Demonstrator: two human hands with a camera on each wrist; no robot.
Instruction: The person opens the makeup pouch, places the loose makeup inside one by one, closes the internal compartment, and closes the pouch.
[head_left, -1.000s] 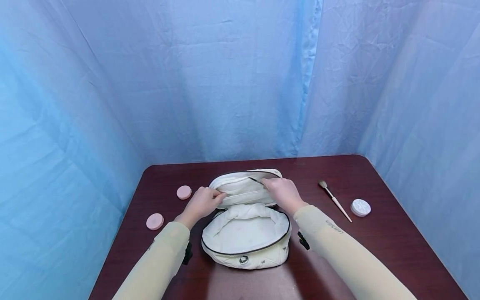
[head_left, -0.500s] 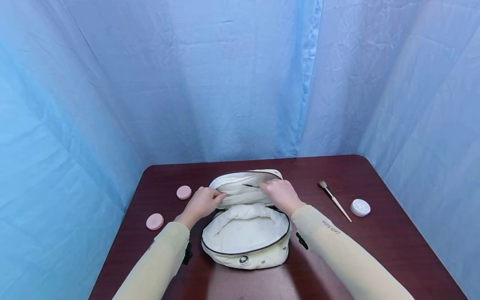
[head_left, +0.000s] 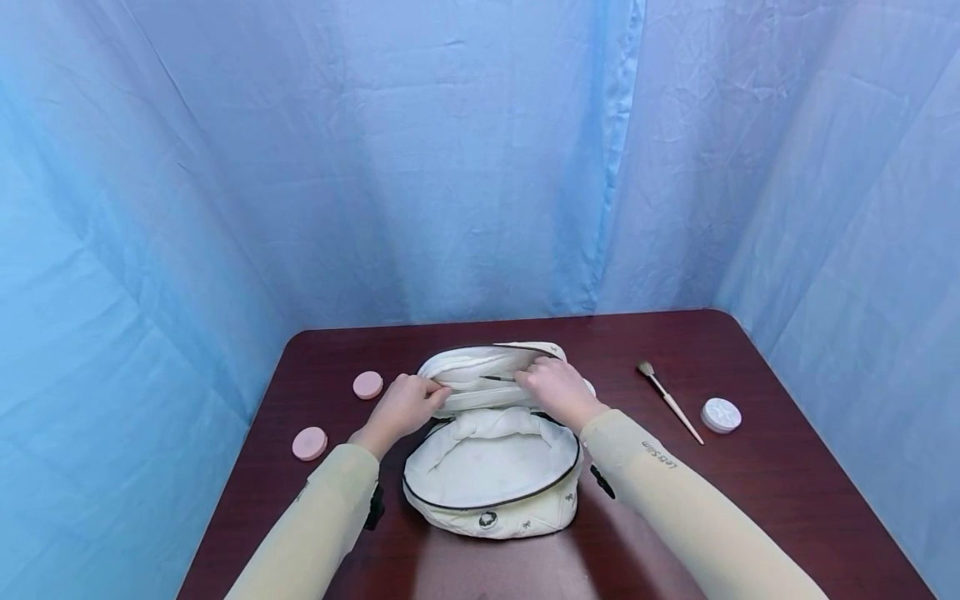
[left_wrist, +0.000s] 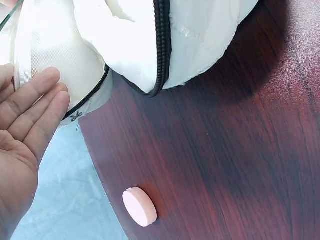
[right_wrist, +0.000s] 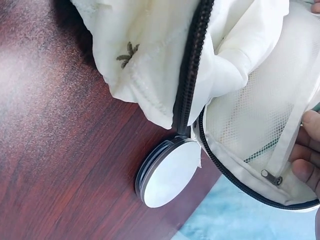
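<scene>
Bag (head_left: 547,510), cream with dark zip, one, open on a dark red table (head_left: 787,467); body near, lid (head_left: 480,360) folded back to the far side.

Pocket (right_wrist: 240,120), white mesh with a plain band along its edge, one; inside the lid. Left hand (head_left: 405,407) pinches its left part between thumb and fingers, with little gap between them.

Brush (head_left: 495,378), thin, dark green where visible, one; inside the lid, at the right hand (head_left: 561,392), whose curled fingers hold it beside the band. Long axis runs mostly left to right, close to the line of the band; the tip lies left of the right hand and points towards the left hand. Right hand is the nearer, being on the brush; left fingertips stand just apart from the tip. One length shows through the mesh in the right wrist view (full depth in the pocket cannot be told).

Round pink cases, two: one far left (head_left: 367,385), one nearer and further left (head_left: 310,443).

Large brush (head_left: 670,400), pale handle, one; right, lying aslant, bristles far.

Round white tub (head_left: 722,415), one; right of the large brush.

Round white-faced item (right_wrist: 170,175), dark-edged, one; beside the bag's right side.
</scene>
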